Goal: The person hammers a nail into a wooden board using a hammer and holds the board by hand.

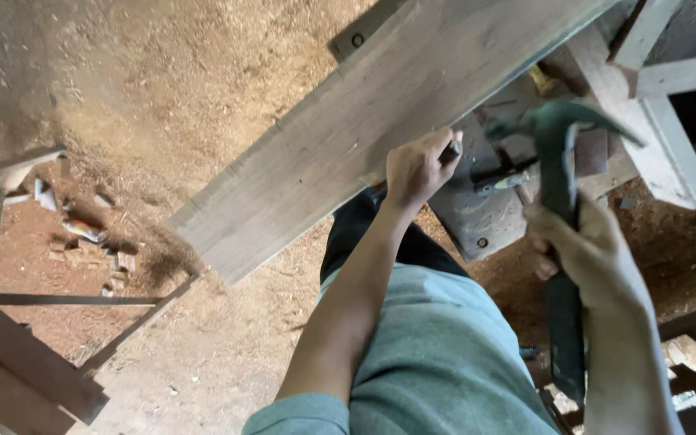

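Observation:
A long wooden plank (348,137) lies slanted across the view, resting on a metal base (469,213) at its right end. My left hand (418,165) is pinched at the plank's near edge, holding a small metal piece (453,150) that looks like a nail. My right hand (582,250) grips the handle of a dark green claw hammer (559,161), whose head is raised and blurred just right of the left hand.
Sawdust covers the ground (203,72). Small wood scraps (94,242) lie at the left by dark metal bars (66,300) and a board (26,362). A pale wooden frame (662,105) stands at the upper right.

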